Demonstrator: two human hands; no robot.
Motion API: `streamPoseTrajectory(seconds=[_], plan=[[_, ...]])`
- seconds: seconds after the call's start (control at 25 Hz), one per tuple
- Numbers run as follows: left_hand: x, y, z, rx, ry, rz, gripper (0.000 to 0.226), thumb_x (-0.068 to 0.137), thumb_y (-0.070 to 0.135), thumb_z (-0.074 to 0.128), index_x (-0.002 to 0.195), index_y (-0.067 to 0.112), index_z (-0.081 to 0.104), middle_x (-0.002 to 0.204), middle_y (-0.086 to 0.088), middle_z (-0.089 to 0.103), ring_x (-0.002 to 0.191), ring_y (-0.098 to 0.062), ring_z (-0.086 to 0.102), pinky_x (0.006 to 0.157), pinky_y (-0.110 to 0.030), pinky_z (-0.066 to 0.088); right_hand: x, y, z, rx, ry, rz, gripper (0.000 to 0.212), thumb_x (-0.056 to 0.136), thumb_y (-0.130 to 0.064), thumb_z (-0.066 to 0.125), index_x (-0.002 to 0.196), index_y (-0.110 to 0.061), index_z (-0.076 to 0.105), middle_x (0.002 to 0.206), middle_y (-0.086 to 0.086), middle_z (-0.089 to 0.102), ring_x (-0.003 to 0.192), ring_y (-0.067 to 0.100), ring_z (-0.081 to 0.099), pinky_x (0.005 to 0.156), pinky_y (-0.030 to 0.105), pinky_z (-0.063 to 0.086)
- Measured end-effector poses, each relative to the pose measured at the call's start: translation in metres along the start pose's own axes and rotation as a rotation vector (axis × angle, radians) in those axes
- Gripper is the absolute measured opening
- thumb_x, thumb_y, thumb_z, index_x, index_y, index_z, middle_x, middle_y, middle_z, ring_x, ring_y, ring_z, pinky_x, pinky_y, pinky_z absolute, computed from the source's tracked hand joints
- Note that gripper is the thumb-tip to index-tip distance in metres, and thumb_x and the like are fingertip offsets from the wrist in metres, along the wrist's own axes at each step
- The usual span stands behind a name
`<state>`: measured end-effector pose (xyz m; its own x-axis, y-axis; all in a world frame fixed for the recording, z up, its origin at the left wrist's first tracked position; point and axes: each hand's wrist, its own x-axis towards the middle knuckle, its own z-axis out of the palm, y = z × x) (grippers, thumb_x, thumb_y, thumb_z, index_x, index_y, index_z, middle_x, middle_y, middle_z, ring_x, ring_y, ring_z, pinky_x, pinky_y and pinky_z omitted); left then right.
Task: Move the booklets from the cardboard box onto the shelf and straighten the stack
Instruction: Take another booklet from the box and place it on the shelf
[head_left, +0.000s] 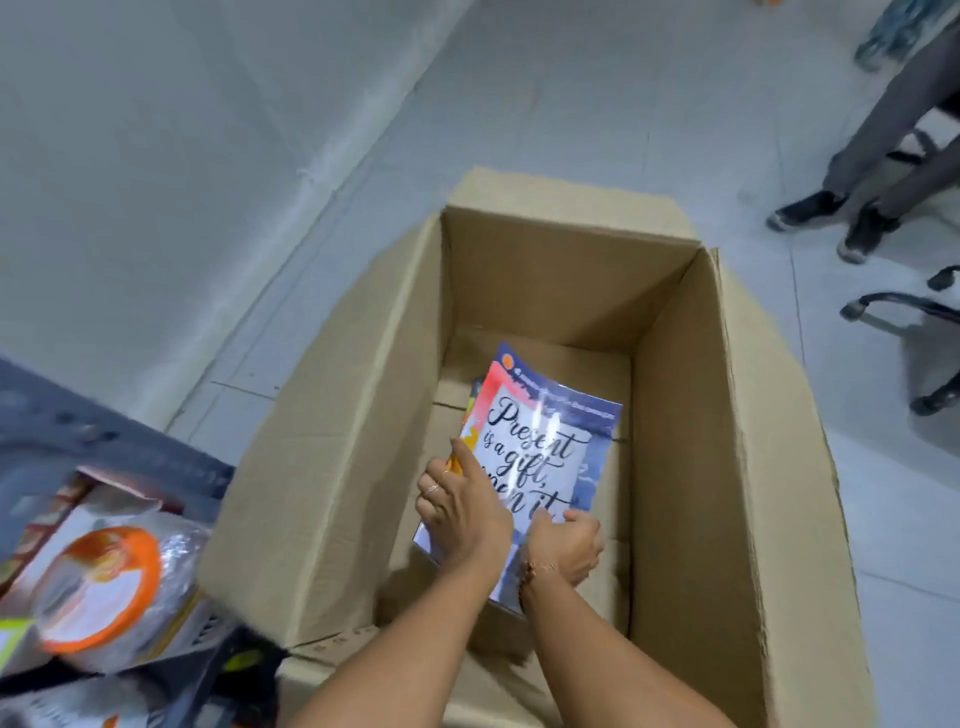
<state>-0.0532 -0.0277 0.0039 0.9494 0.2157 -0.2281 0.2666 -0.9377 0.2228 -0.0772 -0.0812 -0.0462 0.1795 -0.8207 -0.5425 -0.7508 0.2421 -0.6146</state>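
Observation:
A large open cardboard box (691, 447) stands on the floor in front of me. Deep inside it lies a small stack of glossy booklets (540, 436); the top cover is blue-edged with the script "Present is a gift". Both my arms reach down into the box. My left hand (462, 506) grips the stack's left edge, thumb lying on the cover. My right hand (569, 543) holds the stack's near edge, fingers curled under it. The dark metal shelf (104, 441) sits at the left edge of view, blurred.
Plastic-wrapped goods with an orange lid (98, 587) fill the shelf at lower left. A white wall meets the tiled floor behind the box. Another person's legs and dark shoes (831, 213) stand at the upper right, beside a black chair base (914, 322).

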Motion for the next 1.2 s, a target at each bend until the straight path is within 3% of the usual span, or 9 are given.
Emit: streamPoseTrajectory(seconds=[0.16,0.36,0.52,0.64,0.76,0.84,0.92,1.08,1.2], plan=[[-0.014,-0.021,-0.117,-0.098,0.472,0.147,0.078,0.048,0.026,0.086,0.12,0.008,0.062,0.104,-0.018,0.066,0.086,-0.034,0.064,0.069,-0.039,0.055,-0.089,-0.077,-0.02,0.333,-0.035,-0.279,0.026,0.076,-0.011,0.07,0.094,0.0,0.055,0.112,0.023,0.055,0.105,0.032,0.048,0.085,0.035,0.035],[-0.074,-0.084,-0.319,-0.182,1.219,0.098,0.075,0.069,0.029,0.076,0.131,-0.001,0.047,0.121,-0.023,0.055,0.106,-0.029,0.04,0.088,-0.043,0.05,-0.285,-0.203,-0.074,0.917,-0.342,-0.846,0.027,0.073,-0.009,0.07,0.097,-0.006,0.058,0.098,0.007,0.049,0.092,0.019,0.051,0.077,0.01,0.038],[-0.163,-0.168,-0.443,-0.111,1.509,-0.075,0.073,0.074,0.021,0.07,0.137,-0.002,0.04,0.127,-0.025,0.05,0.113,-0.039,0.046,0.099,-0.044,0.042,-0.438,-0.238,-0.134,1.038,-0.71,-1.245,0.028,0.074,-0.015,0.067,0.102,-0.011,0.067,0.095,0.009,0.061,0.091,0.021,0.058,0.087,0.018,0.045],[-0.209,-0.229,-0.522,-0.174,1.38,-0.269,0.063,0.08,0.021,0.069,0.135,0.006,0.044,0.124,-0.018,0.051,0.117,-0.033,0.045,0.095,-0.029,0.034,-0.528,-0.258,-0.165,0.855,-0.878,-1.51,0.023,0.077,-0.009,0.065,0.099,-0.01,0.071,0.098,0.012,0.07,0.087,0.015,0.059,0.076,0.0,0.038],[-0.212,-0.28,-0.577,-0.254,1.223,-0.439,0.029,0.079,0.022,0.07,0.098,0.001,0.063,0.103,-0.022,0.065,0.097,-0.034,0.057,0.064,-0.026,0.03,-0.601,-0.281,-0.161,0.541,-0.953,-1.737,0.021,0.074,0.002,0.056,0.089,0.001,0.072,0.098,0.023,0.072,0.094,0.035,0.065,0.08,0.035,0.054],[-0.202,-0.3,-0.598,-0.277,1.12,-0.508,0.021,0.079,0.021,0.07,0.088,0.003,0.065,0.097,-0.021,0.067,0.095,-0.034,0.061,0.067,-0.028,0.034,-0.635,-0.294,-0.15,0.362,-1.01,-1.768,0.015,0.078,0.004,0.052,0.07,0.008,0.065,0.084,0.025,0.071,0.085,0.036,0.065,0.069,0.039,0.055],[-0.188,-0.314,-0.607,-0.27,0.991,-0.572,0.028,0.083,0.022,0.065,0.101,0.001,0.062,0.109,-0.021,0.064,0.107,-0.036,0.059,0.078,-0.034,0.044,-0.656,-0.299,-0.136,0.149,-1.03,-1.814,0.023,0.088,-0.004,0.051,0.065,0.0,0.053,0.073,0.015,0.059,0.079,0.027,0.057,0.066,0.031,0.048],[-0.173,-0.329,-0.605,-0.22,0.736,-0.637,0.043,0.087,0.03,0.059,0.114,-0.003,0.055,0.124,-0.02,0.058,0.103,-0.034,0.056,0.078,-0.03,0.042,-0.668,-0.3,-0.11,-0.336,-0.896,-2.003,0.025,0.09,-0.004,0.05,0.112,0.009,0.052,0.072,0.011,0.05,0.09,0.029,0.059,0.083,0.035,0.053],[-0.17,-0.335,-0.606,-0.18,0.67,-0.658,0.047,0.085,0.035,0.059,0.115,-0.001,0.057,0.127,-0.018,0.058,0.109,-0.033,0.056,0.082,-0.03,0.044,-0.667,-0.3,-0.105,-0.383,-0.867,-2.018,0.012,0.09,-0.003,0.047,0.079,0.002,0.049,0.082,0.014,0.048,0.07,0.022,0.051,0.068,0.032,0.048]])
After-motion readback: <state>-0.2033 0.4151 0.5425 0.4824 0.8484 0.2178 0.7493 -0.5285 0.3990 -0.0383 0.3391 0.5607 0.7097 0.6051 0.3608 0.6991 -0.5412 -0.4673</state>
